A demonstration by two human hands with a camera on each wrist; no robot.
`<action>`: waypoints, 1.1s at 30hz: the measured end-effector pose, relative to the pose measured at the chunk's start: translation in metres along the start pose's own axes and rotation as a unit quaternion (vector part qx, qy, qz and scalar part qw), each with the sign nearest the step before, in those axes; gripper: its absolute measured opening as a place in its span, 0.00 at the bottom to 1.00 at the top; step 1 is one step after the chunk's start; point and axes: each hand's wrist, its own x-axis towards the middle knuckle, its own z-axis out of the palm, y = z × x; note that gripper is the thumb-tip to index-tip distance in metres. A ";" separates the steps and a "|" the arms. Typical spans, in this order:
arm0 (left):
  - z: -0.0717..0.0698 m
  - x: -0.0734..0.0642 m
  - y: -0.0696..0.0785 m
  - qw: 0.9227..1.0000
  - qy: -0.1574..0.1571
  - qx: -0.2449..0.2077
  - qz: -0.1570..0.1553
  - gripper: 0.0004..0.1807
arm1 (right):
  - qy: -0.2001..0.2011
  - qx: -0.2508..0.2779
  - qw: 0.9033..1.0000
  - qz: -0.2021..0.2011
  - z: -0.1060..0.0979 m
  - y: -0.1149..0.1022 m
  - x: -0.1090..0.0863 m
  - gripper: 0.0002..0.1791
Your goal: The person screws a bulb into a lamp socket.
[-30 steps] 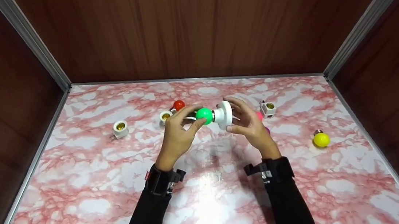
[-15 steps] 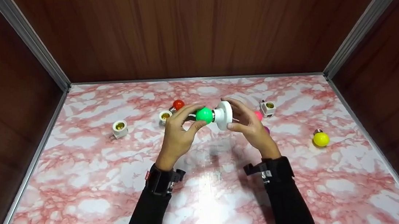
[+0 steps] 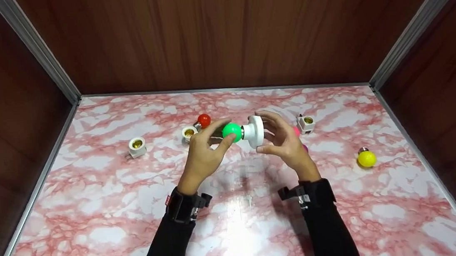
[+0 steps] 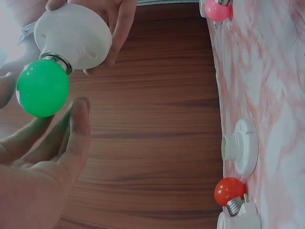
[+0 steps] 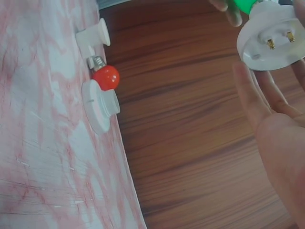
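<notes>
In the head view my left hand [image 3: 205, 154] pinches a round green light bulb [image 3: 231, 132] between thumb and fingers, above the table. My right hand [image 3: 287, 144] holds a white round lamp holder [image 3: 257, 132] by the rim of its wide base. The bulb's metal screw cap [image 4: 58, 61] sits partly inside the holder's mouth, with a band of metal showing between them. Bulb and holder lie sideways in one line. Seen from the right wrist, the back of the holder [image 5: 259, 45] bears two brass contacts.
On the marbled table [image 3: 108, 235] lie a red bulb [image 3: 204, 120], a yellow bulb [image 3: 367, 159] and white square sockets, one [image 3: 137, 146] at left, one [image 3: 306, 124] at right. A second round holder [image 4: 244, 147] stands behind my hands. Pink and purple bulbs are mostly hidden. Wooden walls [image 3: 219, 32] enclose the table.
The bulb and holder have shifted very slightly to the left. My right thumb and fingers have moved a little along the holder's rim. Things on the table have not moved.
</notes>
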 end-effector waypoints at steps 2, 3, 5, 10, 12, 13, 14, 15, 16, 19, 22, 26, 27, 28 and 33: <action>0.000 0.000 0.000 1.000 0.000 0.009 0.005 0.22 | 0.000 -0.001 1.000 -0.007 0.000 0.000 0.000 0.49; 0.000 0.000 0.000 1.000 -0.001 0.011 0.008 0.22 | 0.001 -0.003 1.000 -0.007 0.001 0.000 0.000 0.49; 0.000 0.000 0.000 1.000 0.000 0.014 0.012 0.23 | 0.002 -0.005 1.000 -0.007 0.001 0.000 0.000 0.49; 0.000 0.000 0.001 1.000 0.001 0.009 0.024 0.24 | 0.002 -0.005 1.000 0.002 0.000 0.000 0.000 0.49; 0.001 0.000 0.001 1.000 0.000 0.005 0.028 0.25 | 0.001 -0.005 1.000 0.005 -0.001 0.000 0.000 0.50; 0.001 0.000 0.001 1.000 0.000 0.006 0.029 0.25 | 0.001 -0.007 1.000 0.006 -0.001 0.000 0.000 0.50; 0.000 0.000 0.001 1.000 -0.002 0.006 0.029 0.25 | 0.002 -0.010 1.000 0.007 -0.001 0.000 0.000 0.49; 0.000 0.000 0.001 1.000 -0.003 0.008 0.029 0.25 | 0.003 -0.013 1.000 0.009 -0.002 0.000 0.000 0.48; 0.000 0.000 0.001 1.000 -0.004 0.009 0.029 0.25 | 0.004 -0.015 1.000 0.011 -0.002 0.000 0.000 0.48; 0.000 0.000 0.000 0.999 -0.007 0.012 0.032 0.25 | 0.006 -0.023 1.000 0.020 -0.002 -0.001 -0.001 0.46; 0.000 -0.001 -0.002 0.999 -0.010 0.014 0.037 0.25 | 0.007 -0.027 0.999 0.028 -0.001 -0.002 -0.001 0.45; -0.001 -0.002 -0.003 0.999 -0.013 0.018 0.044 0.24 | 0.006 -0.040 0.999 0.034 -0.002 0.000 -0.002 0.44; -0.001 -0.002 -0.003 0.999 -0.013 0.018 0.046 0.24 | 0.006 -0.043 0.999 0.033 -0.002 0.001 -0.002 0.44; -0.001 -0.001 -0.003 0.999 -0.013 0.019 0.048 0.24 | 0.005 -0.045 0.998 0.034 -0.003 0.001 -0.002 0.44; -0.001 0.000 -0.003 0.998 -0.012 0.017 0.051 0.25 | 0.009 -0.040 0.998 0.038 -0.002 0.001 -0.001 0.43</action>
